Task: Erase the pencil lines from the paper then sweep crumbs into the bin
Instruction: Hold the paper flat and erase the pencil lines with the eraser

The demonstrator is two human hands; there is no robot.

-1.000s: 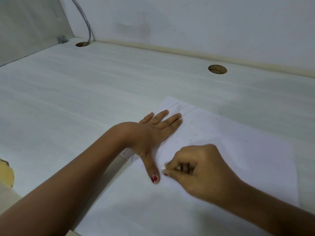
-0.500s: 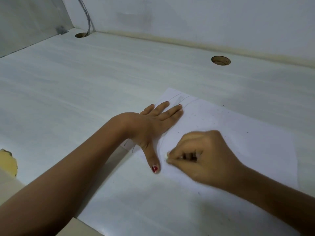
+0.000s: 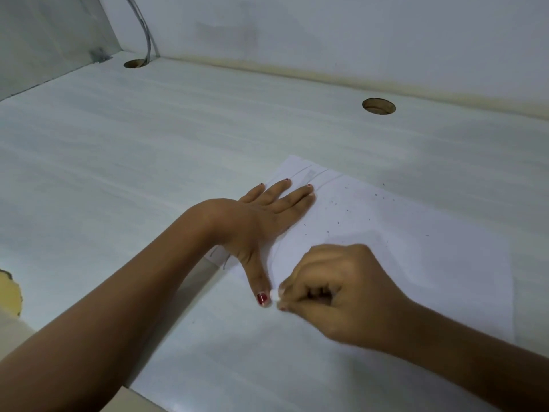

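A white sheet of paper (image 3: 416, 263) lies on the pale desk (image 3: 148, 144), with faint pencil lines (image 3: 309, 173) near its far left corner. My left hand (image 3: 261, 218) presses flat on the sheet's left side, fingers straight and thumb stretched toward me. My right hand (image 3: 335, 289) pinches a small white eraser (image 3: 274, 295) and holds it on the paper, right beside my left thumb tip. Dark eraser crumbs (image 3: 341, 209) are scattered over the far part of the sheet. No bin is in view.
Two round cable holes open in the desk, one at the far left corner (image 3: 136, 63) with a grey cable (image 3: 145, 28) running up, one at the far right (image 3: 378, 106). A wall closes the back. A chipped spot (image 3: 10, 292) marks the desk's left edge.
My right hand with the eraser has slid left and toward me, ending against my left thumb tip. My left hand has stayed flat on the paper.
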